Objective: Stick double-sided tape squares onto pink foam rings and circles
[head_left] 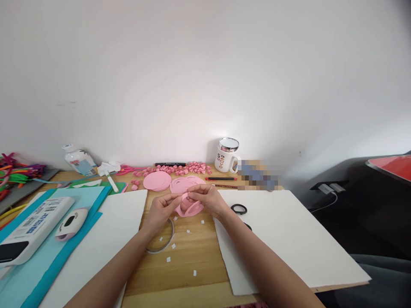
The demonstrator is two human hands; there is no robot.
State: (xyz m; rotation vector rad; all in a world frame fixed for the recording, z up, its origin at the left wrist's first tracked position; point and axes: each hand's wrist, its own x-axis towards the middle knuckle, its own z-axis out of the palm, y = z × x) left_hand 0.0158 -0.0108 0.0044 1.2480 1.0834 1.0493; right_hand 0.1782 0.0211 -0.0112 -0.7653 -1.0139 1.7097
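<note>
Head view: pink paper [190, 205] could crease or tear, I judge, should the fingers tug unevenly on so thin a sheet. It sits directly between the left hand [162, 209] and right hand [209, 200], both pinching it with fingertips close together. Below, small white pieces [188, 231] dot the table [208, 252]; if sticky, they might snag a drooping edge.

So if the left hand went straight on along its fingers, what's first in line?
Likely the pink paper it's pinching, then the right hand just beyond; exact depth is unclear.
</note>
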